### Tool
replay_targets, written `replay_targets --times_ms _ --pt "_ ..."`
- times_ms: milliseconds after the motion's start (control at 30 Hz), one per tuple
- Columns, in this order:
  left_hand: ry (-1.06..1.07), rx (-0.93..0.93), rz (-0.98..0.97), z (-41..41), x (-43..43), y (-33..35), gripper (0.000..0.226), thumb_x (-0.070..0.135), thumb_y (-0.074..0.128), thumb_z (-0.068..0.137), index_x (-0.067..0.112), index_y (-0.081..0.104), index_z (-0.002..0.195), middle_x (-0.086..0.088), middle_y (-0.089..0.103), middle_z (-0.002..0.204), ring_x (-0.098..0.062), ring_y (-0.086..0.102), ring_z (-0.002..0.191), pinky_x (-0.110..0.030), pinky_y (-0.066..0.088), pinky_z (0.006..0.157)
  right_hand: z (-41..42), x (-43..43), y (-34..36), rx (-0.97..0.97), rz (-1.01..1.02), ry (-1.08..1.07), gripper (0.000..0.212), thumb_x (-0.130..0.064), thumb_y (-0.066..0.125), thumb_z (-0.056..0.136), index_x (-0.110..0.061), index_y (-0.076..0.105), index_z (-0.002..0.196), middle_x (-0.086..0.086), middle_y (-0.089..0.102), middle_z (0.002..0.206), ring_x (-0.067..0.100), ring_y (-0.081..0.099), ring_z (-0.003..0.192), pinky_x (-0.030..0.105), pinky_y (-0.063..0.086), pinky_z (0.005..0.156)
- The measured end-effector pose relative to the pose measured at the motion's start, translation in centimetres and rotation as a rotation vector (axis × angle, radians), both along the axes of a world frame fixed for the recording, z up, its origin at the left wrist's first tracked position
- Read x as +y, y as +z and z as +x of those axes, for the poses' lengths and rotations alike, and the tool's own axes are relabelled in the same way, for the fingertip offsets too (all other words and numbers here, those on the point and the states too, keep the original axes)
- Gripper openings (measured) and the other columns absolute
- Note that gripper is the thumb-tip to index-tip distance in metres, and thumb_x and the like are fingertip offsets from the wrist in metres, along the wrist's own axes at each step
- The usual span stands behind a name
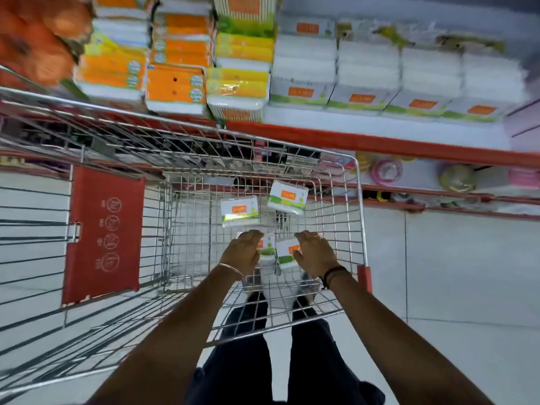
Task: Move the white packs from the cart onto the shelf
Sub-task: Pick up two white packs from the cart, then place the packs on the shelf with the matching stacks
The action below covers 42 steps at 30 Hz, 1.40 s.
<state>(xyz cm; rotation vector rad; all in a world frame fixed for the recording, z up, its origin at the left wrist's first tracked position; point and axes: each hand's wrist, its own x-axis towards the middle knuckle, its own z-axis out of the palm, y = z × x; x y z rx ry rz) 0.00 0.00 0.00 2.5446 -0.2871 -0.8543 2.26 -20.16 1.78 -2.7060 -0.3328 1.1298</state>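
Observation:
Several white packs with orange labels and green stripes lie on the floor of the wire cart (358,200). Two packs sit farther in, one at the left (239,211) and one at the right (287,197). My left hand (244,252) rests on a nearer pack (267,249), fingers curled over it. My right hand (314,252) covers another pack (285,252) beside it. Both arms reach down into the basket. The shelf (380,141) with a red front edge runs above the cart and carries rows of matching white packs (365,83).
Orange and yellow packs (175,83) fill the shelf's left part. A red folded child seat (105,232) stands at the cart's left. A lower shelf (438,197) holds round pink and yellow items. My legs and shoes show through the cart floor on white tiles.

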Motion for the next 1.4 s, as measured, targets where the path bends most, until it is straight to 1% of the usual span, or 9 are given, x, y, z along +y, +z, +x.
replay_targets --times_ms 133,300,433,600,700,900,1033,1200,1400 --pt "-0.069 0.035 0.102 -0.4 0.2 -3.1 0.064 0.013 0.056 0.089 0.009 0.025 0.145 -0.010 0.023 0.156 -0.025 0.026 0.142 -0.042 0.034 0.112 -0.1 -0.1 -2.8 0.015 -0.016 -0.001 0.060 -0.025 0.053 0.092 -0.011 0.028 0.144 0.010 0.033 0.151 0.028 0.030 0.140 0.042 0.030 0.112" --pt "-0.138 -0.033 0.272 -0.3 -0.4 -6.3 0.079 0.019 0.062 0.085 0.009 0.014 0.147 -0.010 0.019 0.157 -0.026 0.023 0.142 -0.042 0.033 0.111 -0.6 -0.3 -6.5 0.036 -0.088 0.109 0.079 -0.019 0.059 0.088 -0.014 0.009 0.150 0.003 0.006 0.161 0.025 0.005 0.149 0.045 0.012 0.120" --pt "-0.139 -0.066 0.400 -0.6 -1.4 -7.5 0.068 0.014 0.053 0.091 0.003 0.013 0.146 -0.016 0.023 0.154 -0.029 0.027 0.141 -0.042 0.034 0.111 -0.5 0.3 -7.9 -0.064 -0.089 0.137 0.067 -0.005 0.053 0.088 -0.006 0.020 0.146 0.012 0.020 0.157 0.026 0.017 0.146 0.042 0.016 0.121" --pt "-0.006 -0.081 0.413 0.1 -2.0 -7.4 0.040 0.009 0.049 0.090 0.004 0.039 0.129 -0.014 0.049 0.131 -0.029 0.048 0.120 -0.038 0.043 0.101 0.0 0.6 -8.3 -0.098 -0.086 0.142 0.063 -0.001 0.056 0.081 -0.005 0.031 0.139 0.015 0.044 0.140 0.031 0.041 0.130 0.041 0.030 0.111" --pt "0.012 -0.020 0.327 0.4 -1.7 -7.1 0.045 0.008 0.062 0.083 0.004 0.041 0.123 -0.015 0.048 0.129 -0.030 0.052 0.114 -0.038 0.047 0.096 0.0 0.8 -8.2 -0.103 -0.144 0.190 0.050 -0.002 0.047 0.088 -0.005 0.035 0.136 0.015 0.042 0.140 0.031 0.042 0.128 0.043 0.032 0.108" --pt "-0.016 0.110 0.262 0.7 -1.5 -5.3 0.058 0.007 0.067 0.080 0.005 0.034 0.127 -0.014 0.058 0.121 -0.032 0.058 0.109 -0.044 0.053 0.082 0.4 -0.3 -6.6 0.071 -0.085 0.174 0.045 -0.007 0.062 0.082 -0.005 0.045 0.123 0.016 0.052 0.127 0.033 0.054 0.114 0.040 0.044 0.092" --pt "0.001 0.086 0.251 1.1 -0.9 -2.1 0.060 0.001 0.063 0.077 0.009 0.034 0.129 -0.013 0.059 0.119 -0.032 0.056 0.109 -0.044 0.055 0.079 0.9 -0.7 -3.9 0.084 0.010 0.088 0.055 -0.002 0.064 0.079 -0.007 0.042 0.129 0.015 0.053 0.130 0.033 0.051 0.117 0.040 0.043 0.097" --pt "0.062 0.001 0.254 2.3 -0.3 3.3 0.056 0.009 0.061 0.079 0.014 0.042 0.131 -0.010 0.054 0.129 -0.030 0.052 0.118 -0.044 0.052 0.090 1.8 -0.4 1.1 0.002 0.098 0.003 0.057 0.000 0.063 0.080 -0.011 0.046 0.133 0.011 0.047 0.138 0.028 0.042 0.127 0.036 0.039 0.104" --pt "0.159 -0.249 0.226 4.7 -0.4 10.8 0.053 0.011 0.065 0.077 0.015 0.051 0.128 -0.008 0.059 0.125 -0.029 0.055 0.114 -0.041 0.049 0.092 4.2 -1.1 9.3 -0.123 0.230 -0.103 0.059 -0.005 0.068 0.076 -0.011 0.049 0.132 0.008 0.047 0.139 0.026 0.043 0.129 0.033 0.043 0.103"
